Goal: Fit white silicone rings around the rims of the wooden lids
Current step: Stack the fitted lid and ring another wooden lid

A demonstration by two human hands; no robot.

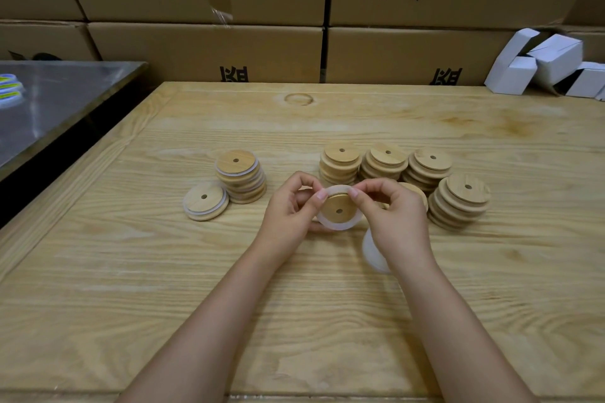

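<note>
From the head view, both hands hold one wooden lid (pixel 339 208) above the tabletop (pixel 131 271). The left hand (pixel 291 209) has its grip closed on the lid's left edge, and the right hand (pixel 393 216) pinches the white silicone ring (pixel 340 225) at the top rim. The ring lies around the lid, loose at the near side. Four stacks of bare lids (pixel 458 203) stand to the right, ringed lids (pixel 240 178) to the left. White boxes (pixel 543 65) lie at the far right; what they contain I cannot tell.
</note>
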